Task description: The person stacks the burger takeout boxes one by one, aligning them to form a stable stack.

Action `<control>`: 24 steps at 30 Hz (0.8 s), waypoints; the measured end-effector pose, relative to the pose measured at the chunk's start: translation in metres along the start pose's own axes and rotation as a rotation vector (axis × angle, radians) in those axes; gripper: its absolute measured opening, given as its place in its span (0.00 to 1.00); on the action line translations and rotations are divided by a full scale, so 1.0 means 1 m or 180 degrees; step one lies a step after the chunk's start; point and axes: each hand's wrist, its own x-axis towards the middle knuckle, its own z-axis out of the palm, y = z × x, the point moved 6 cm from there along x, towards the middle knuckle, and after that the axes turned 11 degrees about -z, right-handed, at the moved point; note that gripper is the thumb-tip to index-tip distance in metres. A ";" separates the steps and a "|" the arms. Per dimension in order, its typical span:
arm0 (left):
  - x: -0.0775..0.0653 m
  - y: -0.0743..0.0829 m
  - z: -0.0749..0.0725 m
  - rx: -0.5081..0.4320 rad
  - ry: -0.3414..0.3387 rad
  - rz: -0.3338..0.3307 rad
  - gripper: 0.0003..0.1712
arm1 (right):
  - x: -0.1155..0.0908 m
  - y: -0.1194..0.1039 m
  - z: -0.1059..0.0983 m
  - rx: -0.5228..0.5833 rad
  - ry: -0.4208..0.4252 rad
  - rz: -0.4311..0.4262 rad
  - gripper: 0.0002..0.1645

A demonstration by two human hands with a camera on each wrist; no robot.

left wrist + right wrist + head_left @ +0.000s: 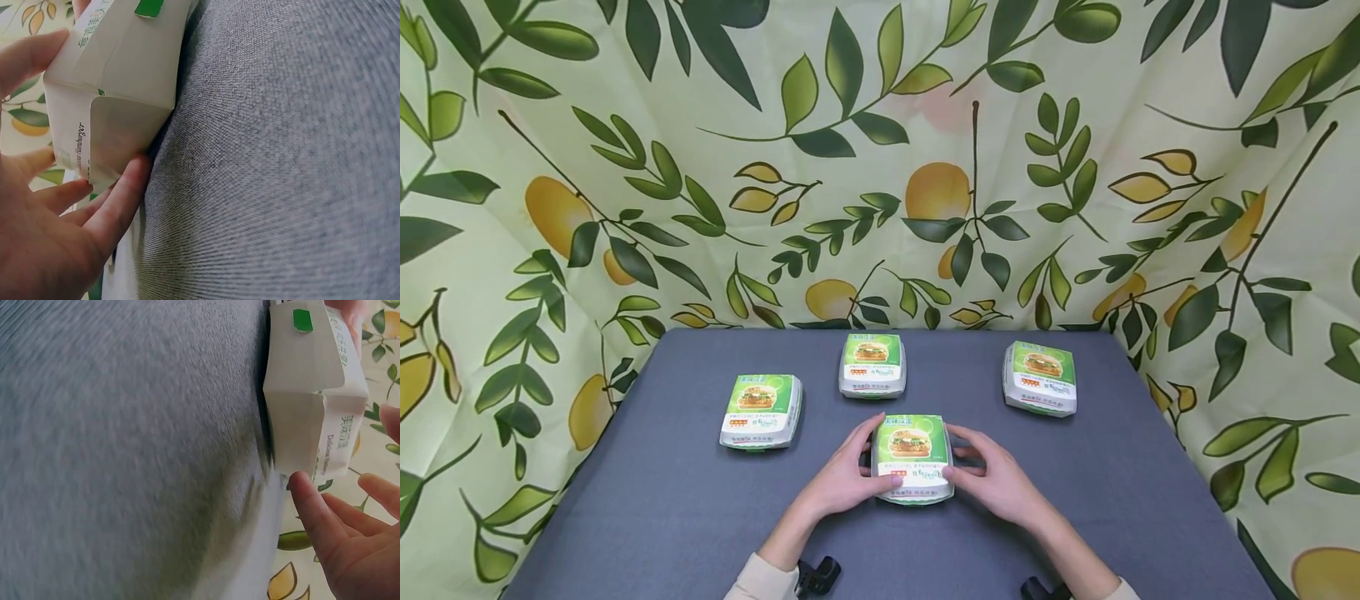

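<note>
A white and green hamburger box point(913, 450), with a burger picture on its lid, sits low at the grey cloth in the head view, between both hands. My left hand point(847, 475) holds its left side, thumb over the front corner of the lid and fingers along the side wall. In the left wrist view the fingertips point(139, 164) meet the box wall near the cloth. My right hand point(996, 477) is at the right side with fingers spread. In the right wrist view one fingertip is right at the box's lower corner, and the thumb point(390, 422) stands a little off it.
Three matching boxes lie farther back: one at left point(762, 412), one in the back middle point(872, 367) and one at right point(1040, 379). A grey cloth point(685, 517) covers the table. Leaf-and-fruit patterned fabric point(865, 158) hangs behind and at both sides.
</note>
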 end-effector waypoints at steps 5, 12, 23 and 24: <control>-0.001 0.000 0.000 0.0014 0.0016 -0.0020 0.54 | -0.004 -0.002 -0.008 -0.0155 -0.0035 0.0088 0.39; 0.000 0.000 0.000 0.0012 0.0033 0.0007 0.55 | -0.007 -0.007 -0.019 -0.0393 -0.0064 -0.0008 0.38; -0.002 0.001 0.000 -0.0073 0.0005 0.0005 0.54 | -0.007 -0.015 -0.037 -0.0642 -0.0010 -0.0027 0.35; -0.003 0.001 0.000 -0.0083 0.0001 0.0013 0.54 | -0.008 -0.016 -0.039 -0.0663 0.0008 -0.0043 0.36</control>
